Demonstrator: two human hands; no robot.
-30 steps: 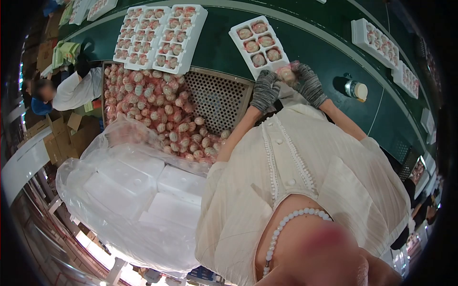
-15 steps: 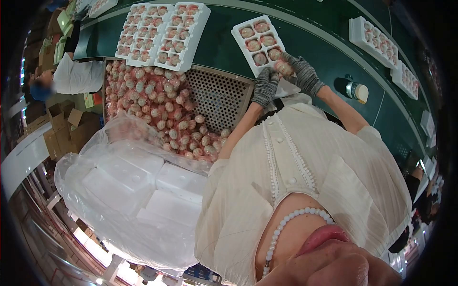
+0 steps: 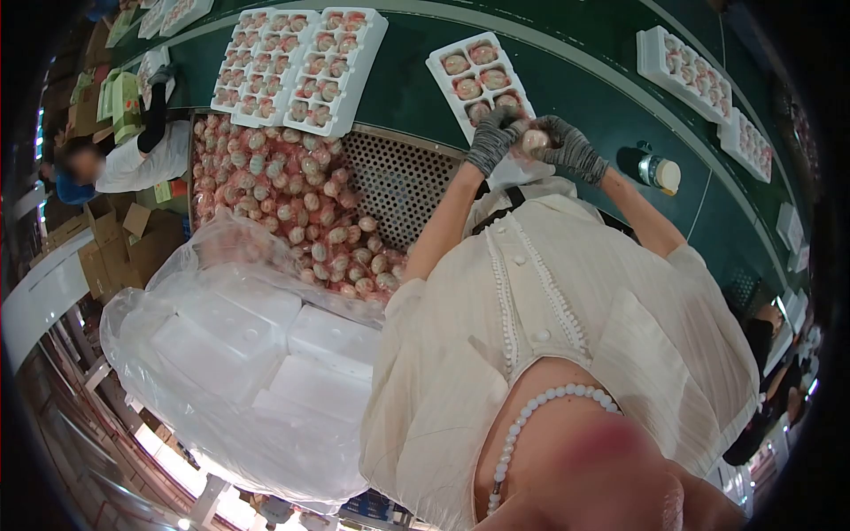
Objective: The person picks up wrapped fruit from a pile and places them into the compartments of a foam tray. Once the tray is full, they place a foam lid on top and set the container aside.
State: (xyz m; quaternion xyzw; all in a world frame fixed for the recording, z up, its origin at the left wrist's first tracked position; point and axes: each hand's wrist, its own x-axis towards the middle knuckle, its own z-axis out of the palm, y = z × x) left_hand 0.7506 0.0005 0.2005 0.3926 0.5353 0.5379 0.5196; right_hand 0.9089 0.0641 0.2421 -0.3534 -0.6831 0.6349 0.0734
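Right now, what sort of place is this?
Probably a fruit packing line: a perforated bin heaped with wrapped fruit, white foam trays of fruit on a green belt, and gloved hands setting one fruit into a tray.

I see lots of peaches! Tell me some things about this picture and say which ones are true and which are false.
1. Both hands wear grey gloves. True: the left hand and right hand do.
2. The hands hold one wrapped peach together. True.
3. The white foam tray by the hands is empty. False: it holds peaches.
4. The perforated metal bin is heaped with loose peaches. True.
5. The conveyor belt is red. False: it is green.
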